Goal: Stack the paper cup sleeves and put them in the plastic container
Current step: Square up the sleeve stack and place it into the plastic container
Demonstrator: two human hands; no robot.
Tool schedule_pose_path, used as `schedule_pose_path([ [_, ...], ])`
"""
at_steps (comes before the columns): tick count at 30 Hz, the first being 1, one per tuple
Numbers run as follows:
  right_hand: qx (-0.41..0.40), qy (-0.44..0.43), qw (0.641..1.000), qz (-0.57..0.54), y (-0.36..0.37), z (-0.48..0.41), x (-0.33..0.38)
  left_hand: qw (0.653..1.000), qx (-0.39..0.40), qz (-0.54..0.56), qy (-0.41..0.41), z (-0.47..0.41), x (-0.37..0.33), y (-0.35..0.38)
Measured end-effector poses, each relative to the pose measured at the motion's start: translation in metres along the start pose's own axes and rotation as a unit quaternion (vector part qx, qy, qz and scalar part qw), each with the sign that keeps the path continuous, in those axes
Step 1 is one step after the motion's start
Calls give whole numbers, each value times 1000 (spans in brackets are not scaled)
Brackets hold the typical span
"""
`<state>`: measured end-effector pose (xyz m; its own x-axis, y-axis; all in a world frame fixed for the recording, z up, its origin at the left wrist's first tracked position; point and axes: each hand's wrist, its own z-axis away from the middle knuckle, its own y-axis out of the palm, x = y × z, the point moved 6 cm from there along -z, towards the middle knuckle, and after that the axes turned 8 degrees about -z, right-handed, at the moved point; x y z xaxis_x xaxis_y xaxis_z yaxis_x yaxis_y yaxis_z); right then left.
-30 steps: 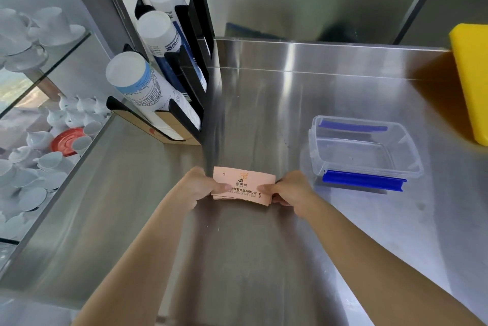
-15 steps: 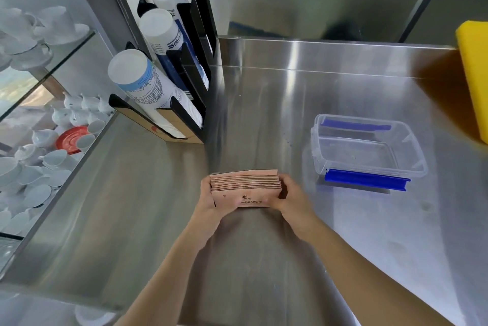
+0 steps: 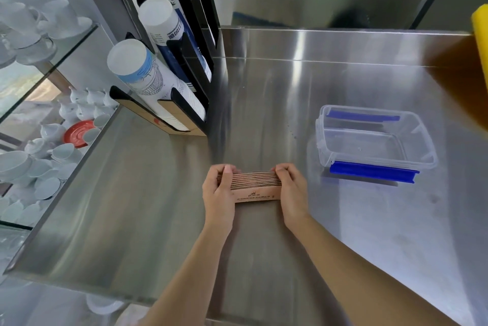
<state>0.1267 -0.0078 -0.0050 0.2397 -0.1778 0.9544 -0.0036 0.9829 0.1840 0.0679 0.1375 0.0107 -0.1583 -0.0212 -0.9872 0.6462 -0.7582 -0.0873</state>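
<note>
The stack of flat pinkish-brown paper cup sleeves (image 3: 254, 185) stands on its long edge on the steel counter (image 3: 290, 93), pressed between the two hands, and I think it is held this way so that the edges can be tapped level before it goes into the container. The left hand (image 3: 219, 192) closes on the left end, with its fingers (image 3: 227, 169) curled over the top edge; the right hand (image 3: 291, 189) does the same on the right end, so both hands are closed around the stack and hold nothing else. To the right of the right fingers and a little farther away lies the clear rectangular plastic container with blue clips (image 3: 323, 140), open and empty, well apart from the stack. The counter between them is bare, so nothing seems to block the way. Beyond the left fingers stands a black rack with white paper cup tubes (image 3: 148, 82). A yellow block (image 3: 480, 35) is at the far right edge.
</note>
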Motion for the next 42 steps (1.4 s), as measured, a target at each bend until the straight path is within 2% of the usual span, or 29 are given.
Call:
schedule_pose_path([
  [7,-17,-9,1000,1,-2,7,-4,998,5,45,-34,2,9,3],
  [12,-21,-8,1000,11,-9,6,-8,999,4,8,-44,8,18,5],
  [14,-27,0,1000,11,-10,4,-10,997,49,14,-66,8,18,6],
  [16,-32,4,999,15,-10,4,-12,990,130,15,-50,8,18,4],
  [19,-34,5,999,24,-11,5,-13,965,248,-81,3,7,20,-8],
  [22,-27,3,999,37,-12,5,-13,954,221,-202,25,-3,28,-24],
  [27,25,8,997,79,-15,3,-12,950,186,-247,38,-5,29,-30],
  [34,214,33,966,139,-30,3,2,949,182,-254,28,-8,36,-29],
  [38,208,12,953,219,-35,1,8,949,189,-247,50,-8,30,-27],
  [42,187,10,959,211,-37,0,9,944,208,-245,73,-10,24,-32],
])
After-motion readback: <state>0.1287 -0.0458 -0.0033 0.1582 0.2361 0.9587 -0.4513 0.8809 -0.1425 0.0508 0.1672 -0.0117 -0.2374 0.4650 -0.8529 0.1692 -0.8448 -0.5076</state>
